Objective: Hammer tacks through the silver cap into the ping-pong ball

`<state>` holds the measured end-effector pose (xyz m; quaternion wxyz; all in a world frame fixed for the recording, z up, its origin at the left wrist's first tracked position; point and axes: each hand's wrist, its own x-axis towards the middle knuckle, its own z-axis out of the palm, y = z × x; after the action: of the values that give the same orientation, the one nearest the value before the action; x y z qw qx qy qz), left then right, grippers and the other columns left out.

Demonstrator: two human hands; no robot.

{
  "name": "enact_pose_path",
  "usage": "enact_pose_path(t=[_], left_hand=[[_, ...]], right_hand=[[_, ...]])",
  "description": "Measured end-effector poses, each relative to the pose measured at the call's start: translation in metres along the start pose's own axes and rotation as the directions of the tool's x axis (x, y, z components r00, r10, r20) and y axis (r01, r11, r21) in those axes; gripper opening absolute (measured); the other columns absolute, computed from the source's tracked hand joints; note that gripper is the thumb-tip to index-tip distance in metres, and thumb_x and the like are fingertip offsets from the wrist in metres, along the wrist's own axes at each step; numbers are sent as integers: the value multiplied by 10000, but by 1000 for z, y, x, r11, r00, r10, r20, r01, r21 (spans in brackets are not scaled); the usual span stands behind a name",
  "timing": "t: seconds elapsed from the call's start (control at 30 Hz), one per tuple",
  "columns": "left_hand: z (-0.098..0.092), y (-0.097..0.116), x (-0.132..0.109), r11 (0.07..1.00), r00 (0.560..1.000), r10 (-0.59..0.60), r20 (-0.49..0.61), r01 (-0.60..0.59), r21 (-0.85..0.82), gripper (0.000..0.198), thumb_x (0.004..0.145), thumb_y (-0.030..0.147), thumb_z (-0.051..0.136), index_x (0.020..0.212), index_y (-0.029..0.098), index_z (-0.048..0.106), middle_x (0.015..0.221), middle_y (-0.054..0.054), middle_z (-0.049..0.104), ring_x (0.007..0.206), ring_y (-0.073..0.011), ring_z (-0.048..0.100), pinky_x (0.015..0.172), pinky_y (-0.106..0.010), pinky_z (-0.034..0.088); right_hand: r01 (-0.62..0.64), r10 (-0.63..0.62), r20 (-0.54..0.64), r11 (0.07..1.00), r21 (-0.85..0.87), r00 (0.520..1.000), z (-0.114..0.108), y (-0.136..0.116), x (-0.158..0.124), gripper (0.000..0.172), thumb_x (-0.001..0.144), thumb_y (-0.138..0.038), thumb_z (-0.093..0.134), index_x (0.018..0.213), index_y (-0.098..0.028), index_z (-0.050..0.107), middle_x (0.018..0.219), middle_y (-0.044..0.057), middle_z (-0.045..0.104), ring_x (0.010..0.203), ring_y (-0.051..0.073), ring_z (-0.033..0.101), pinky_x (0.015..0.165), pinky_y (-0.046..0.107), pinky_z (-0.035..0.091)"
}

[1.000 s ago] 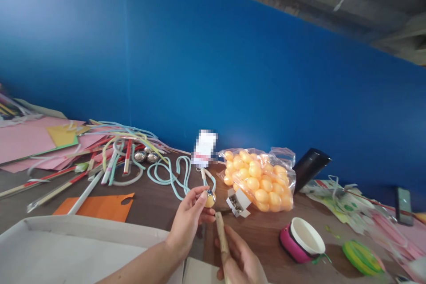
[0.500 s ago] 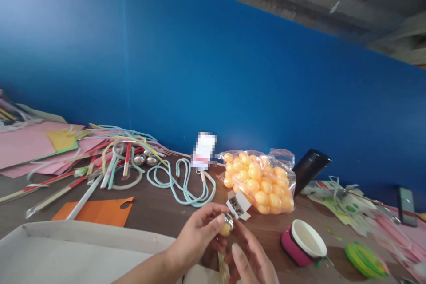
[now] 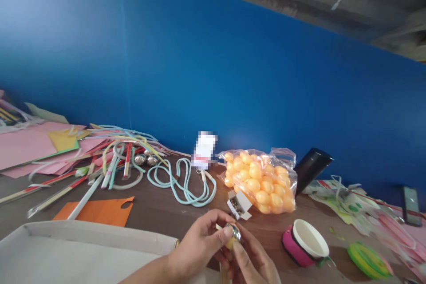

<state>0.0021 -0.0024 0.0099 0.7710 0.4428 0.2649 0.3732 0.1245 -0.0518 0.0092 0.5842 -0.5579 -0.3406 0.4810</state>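
My left hand point(image 3: 199, 246) pinches a small yellow ball with a shiny metal cap point(image 3: 233, 235) between thumb and fingers, low in the middle of the view. My right hand point(image 3: 254, 264) is right beside it, its fingers touching the ball from below and the right. A thin wooden stick point(image 3: 222, 273) shows just under the hands; which hand holds it is hidden. A small open white box of metal pieces point(image 3: 238, 204) lies on the brown table just beyond the hands.
A clear bag of orange balls point(image 3: 261, 182) lies behind the box. A pink-and-white cup point(image 3: 304, 243), a black cylinder point(image 3: 311, 166), a green disc point(image 3: 368, 259), a light-blue cord point(image 3: 181, 182), coloured sticks and paper point(image 3: 100, 164) and a white cardboard tray point(image 3: 83, 248) surround the hands. A blue wall stands behind.
Both hands have come lower and to the right. The right hand, which held the stick apart from the ball, now touches the ball that my left hand holds.
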Motion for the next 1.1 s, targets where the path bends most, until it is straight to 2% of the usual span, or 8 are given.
enact_pose_path(t=[0.23,0.37,0.47,0.57,0.67,0.73,0.8,1.1], left_hand=[[-2,-5,1,999,998,41,37,-42,18,312,778,406,570,963,161,510,744,-23,617,511,-109,601,474,-214,462],[-2,-7,2,993,999,48,-1,-48,106,328,781,405,564,982,149,523,730,-15,602,552,-98,585,516,-220,475],[-3,-7,4,982,996,78,-44,-69,175,335,792,417,532,994,149,526,761,-23,594,587,-106,570,525,-233,481],[-2,0,10,946,983,132,-129,-87,312,307,806,405,490,986,160,535,802,-29,586,612,-118,557,517,-238,474],[4,16,20,730,946,281,-161,-102,675,213,807,321,479,914,173,588,841,-33,594,664,-129,568,616,-253,470],[9,28,31,415,936,351,-36,-121,902,163,792,260,488,848,189,623,882,-37,603,781,-150,581,726,-258,451],[16,35,45,72,972,232,30,-48,996,205,809,234,437,851,196,635,906,-50,615,804,-161,599,718,-252,452],[42,26,104,-167,998,-9,-63,60,984,224,703,189,537,857,125,686,899,-169,677,851,-293,642,690,-367,501]], right_hand=[[-30,30,-10,998,59,999,1,4,0,511,571,-433,771,1005,-174,693,898,115,721,321,86,507,284,181,369],[-40,42,-45,998,54,998,-1,9,3,519,566,-444,772,993,-165,685,677,73,704,310,81,468,283,175,344],[-17,20,-61,999,41,998,-5,13,5,570,575,-481,753,1021,-140,652,433,-2,574,305,84,425,283,161,314],[17,-17,-70,1000,-4,997,-10,14,8,606,612,-515,716,1060,-122,606,371,-36,502,300,73,392,287,146,295],[37,-38,-71,999,-19,997,-15,14,9,614,633,-533,692,1082,-132,572,379,-43,498,296,62,370,290,141,296],[40,-41,-68,999,-17,997,-17,13,10,606,637,-533,689,1084,-143,564,380,-45,498,299,59,366,294,136,292],[49,-51,-71,999,-23,996,-19,11,9,589,650,-526,681,1086,-146,570,370,-43,497,301,58,367,301,133,285],[62,-59,-95,998,26,994,-26,-1,10,605,643,-524,680,1090,-131,568,388,-45,492,317,68,358,303,152,284]])
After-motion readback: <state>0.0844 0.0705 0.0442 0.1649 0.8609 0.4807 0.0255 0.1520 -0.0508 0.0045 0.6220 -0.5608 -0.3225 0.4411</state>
